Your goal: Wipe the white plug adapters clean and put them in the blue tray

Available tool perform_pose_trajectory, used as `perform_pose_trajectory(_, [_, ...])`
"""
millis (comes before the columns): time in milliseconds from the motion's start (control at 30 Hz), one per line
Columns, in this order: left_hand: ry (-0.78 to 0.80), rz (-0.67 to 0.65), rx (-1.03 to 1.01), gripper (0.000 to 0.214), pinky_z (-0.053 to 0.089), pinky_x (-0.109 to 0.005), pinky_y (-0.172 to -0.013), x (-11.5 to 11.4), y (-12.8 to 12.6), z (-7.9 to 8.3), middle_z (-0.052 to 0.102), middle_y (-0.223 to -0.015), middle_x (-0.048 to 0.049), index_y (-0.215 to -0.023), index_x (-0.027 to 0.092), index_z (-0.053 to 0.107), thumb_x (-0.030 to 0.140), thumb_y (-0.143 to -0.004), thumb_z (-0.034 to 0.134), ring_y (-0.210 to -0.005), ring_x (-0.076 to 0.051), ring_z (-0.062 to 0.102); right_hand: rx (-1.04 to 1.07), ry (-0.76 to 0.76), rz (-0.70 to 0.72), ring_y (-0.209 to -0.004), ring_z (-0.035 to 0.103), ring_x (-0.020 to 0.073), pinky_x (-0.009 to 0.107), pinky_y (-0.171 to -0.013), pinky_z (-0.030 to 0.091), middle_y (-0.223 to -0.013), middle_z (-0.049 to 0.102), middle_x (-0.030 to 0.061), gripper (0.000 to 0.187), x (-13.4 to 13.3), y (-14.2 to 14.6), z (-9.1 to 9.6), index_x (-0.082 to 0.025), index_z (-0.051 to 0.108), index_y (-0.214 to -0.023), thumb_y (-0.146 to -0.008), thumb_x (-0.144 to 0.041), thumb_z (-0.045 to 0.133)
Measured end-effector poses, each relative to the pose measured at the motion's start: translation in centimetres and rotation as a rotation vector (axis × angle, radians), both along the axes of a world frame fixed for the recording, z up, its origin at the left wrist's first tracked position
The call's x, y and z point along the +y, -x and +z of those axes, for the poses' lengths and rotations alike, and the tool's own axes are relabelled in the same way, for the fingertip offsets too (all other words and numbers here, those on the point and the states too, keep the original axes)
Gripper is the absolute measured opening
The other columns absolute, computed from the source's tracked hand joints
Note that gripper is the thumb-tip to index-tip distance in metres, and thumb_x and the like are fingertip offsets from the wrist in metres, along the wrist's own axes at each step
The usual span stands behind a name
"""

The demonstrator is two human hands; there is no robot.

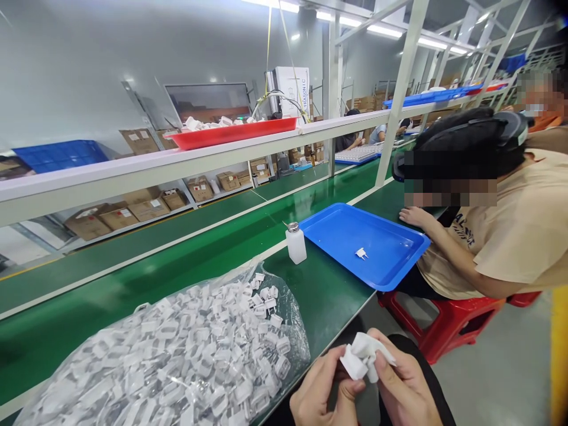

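At the lower right, my left hand (326,387) pinches a small white plastic plug piece (354,363) between thumb and fingers. My right hand (403,378) is closed on a crumpled white cloth (370,344), which presses against the piece and partly covers it. Both hands are in front of the bench edge, above my lap. To their left, a clear plastic bag (298,331) full of many white plug parts (177,349) lies on the green bench. One white plug with two pins (361,254) rests in a blue tray (326,228) beyond my hands.
A white dispenser bottle (296,244) stands between bag and tray. A co-worker (523,225) leans over the bench at right, seated on a red stool (437,325). Above the green belt (248,234) runs a shelf (146,168) carrying a red tray (235,134) of white parts.
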State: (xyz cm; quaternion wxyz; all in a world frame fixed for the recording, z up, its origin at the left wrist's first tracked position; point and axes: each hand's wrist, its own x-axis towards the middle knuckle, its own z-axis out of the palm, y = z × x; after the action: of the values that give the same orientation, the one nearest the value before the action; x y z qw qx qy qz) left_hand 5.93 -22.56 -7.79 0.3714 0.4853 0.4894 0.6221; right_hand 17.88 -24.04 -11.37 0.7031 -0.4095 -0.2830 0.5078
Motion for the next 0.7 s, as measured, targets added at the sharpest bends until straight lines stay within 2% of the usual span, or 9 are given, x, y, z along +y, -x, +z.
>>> perform_pose_trajectory(100, [0.076,-0.014,-0.04,0.021,0.058,-0.026,-0.059,0.3,0.1,-0.1,0.081,-0.074,-0.0065,-0.079,0.027,0.087,0.022,-0.059,0.086,-0.062,-0.026,0.074,-0.063,-0.016,0.075,-0.071,0.064,0.0221,0.033,-0.069,0.053,-0.081,0.07,0.0057,0.028,-0.2,0.5,-1.5,-0.025,0.081,-0.098,-0.085,-0.049,0.073])
perform_pose_trajectory(200, [0.176,-0.078,-0.156,0.023,0.056,-0.025,-0.053,0.7,0.0,-0.5,0.079,-0.07,-0.0075,-0.08,0.021,0.086,0.029,-0.059,0.087,-0.057,-0.023,0.071,-0.062,0.002,0.047,-0.081,0.069,0.0272,0.039,-0.079,0.056,-0.092,0.076,0.0089,0.033,-0.5,1.6,-1.6,-0.025,0.08,-0.105,-0.087,-0.051,0.07])
perform_pose_trajectory(300, [0.24,-0.199,-0.281,0.028,0.055,-0.024,-0.053,1.0,-0.5,-0.8,0.077,-0.068,-0.0075,-0.081,0.017,0.084,0.036,-0.061,0.089,-0.057,-0.021,0.069,-0.238,-0.028,-0.114,-0.091,0.07,0.0285,0.036,-0.082,0.055,-0.102,0.075,0.0102,0.031,-0.8,2.1,-0.4,-0.025,0.082,-0.102,-0.089,-0.049,0.068])
perform_pose_trajectory(400, [0.284,-0.325,-0.312,0.033,0.052,-0.024,-0.054,2.1,-1.7,-0.6,0.074,-0.064,-0.0067,-0.082,0.012,0.082,0.041,-0.066,0.087,-0.055,-0.017,0.064,-0.453,-0.018,-0.25,-0.091,0.067,0.0249,0.028,-0.075,0.054,-0.099,0.073,0.0091,0.028,-0.6,1.1,0.5,-0.023,0.082,-0.092,-0.09,-0.047,0.068])
perform_pose_trajectory(467, [0.268,-0.362,-0.219,0.035,0.053,-0.025,-0.057,3.9,-3.1,-0.2,0.073,-0.066,-0.006,-0.084,0.011,0.08,0.044,-0.075,0.081,-0.057,-0.017,0.065,-0.438,0.039,-0.284,-0.082,0.066,0.0229,0.026,-0.068,0.054,-0.091,0.072,0.0079,0.03,-0.2,-0.2,0.3,-0.021,0.082,-0.089,-0.085,-0.05,0.073])
perform_pose_trajectory(533, [0.182,-0.361,-0.018,0.035,0.054,-0.027,-0.061,6.5,-5.2,0.0,0.073,-0.07,-0.0054,-0.085,0.012,0.077,0.046,-0.086,0.069,-0.062,-0.019,0.068,-0.276,0.133,-0.342,-0.077,0.065,0.0223,0.027,-0.064,0.055,-0.085,0.073,0.006,0.036,0.3,-1.5,-0.3,-0.019,0.082,-0.089,-0.076,-0.053,0.081])
perform_pose_trajectory(600, [0.144,-0.349,0.059,0.027,0.052,-0.026,-0.061,9.6,-7.7,0.0,0.075,-0.074,-0.0054,-0.083,0.014,0.077,0.04,-0.087,0.069,-0.062,-0.019,0.07,-0.105,0.203,-0.4,-0.073,0.065,0.0221,0.028,-0.061,0.056,-0.079,0.073,0.0041,0.039,0.6,-2.3,-1.0,-0.019,0.081,-0.086,-0.067,-0.053,0.087])
perform_pose_trajectory(700, [0.164,-0.328,0.141,0.022,0.053,-0.028,-0.06,13.7,-11.5,-0.7,0.079,-0.093,-0.0141,-0.096,0.008,0.077,0.026,-0.085,0.071,-0.061,-0.02,0.073,-0.018,0.208,-0.381,-0.062,0.061,0.0202,0.028,-0.055,0.055,-0.062,0.067,0.0012,0.032,0.5,-2.5,-1.7,-0.02,0.08,-0.074,-0.065,-0.049,0.09])
